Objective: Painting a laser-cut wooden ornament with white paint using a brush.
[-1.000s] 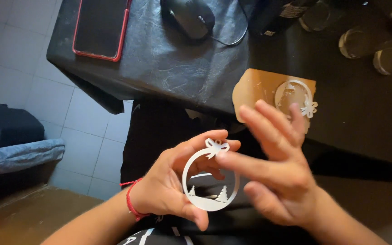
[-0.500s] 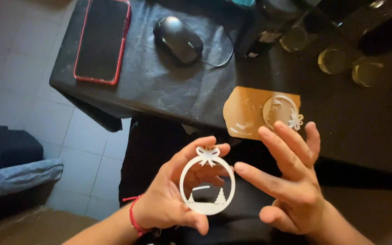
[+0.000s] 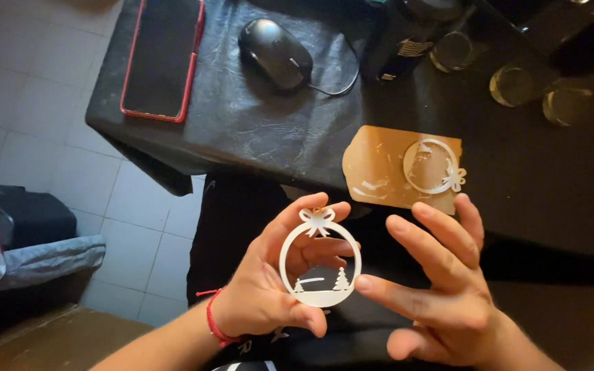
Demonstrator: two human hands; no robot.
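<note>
Left hand (image 3: pixel 269 295) pinched a white ring ornament (image 3: pixel 320 260) — thumb below, fingers behind. Right hand (image 3: pixel 441 295) spread open, forefinger tip touching the rim — over a black table (image 3: pixel 256 124).

A phone (image 3: pixel 161 58) lies left of the mouse (image 3: pixel 275 43) on the table (image 3: pixel 242 130), a card (image 3: pixel 393 168) nearer.

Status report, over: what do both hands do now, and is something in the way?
Left hand pinches white ornament by rim. Right hand open, fingertip at ornament's edge. Second ornament lies on tan card, table. Nothing between hands.
</note>
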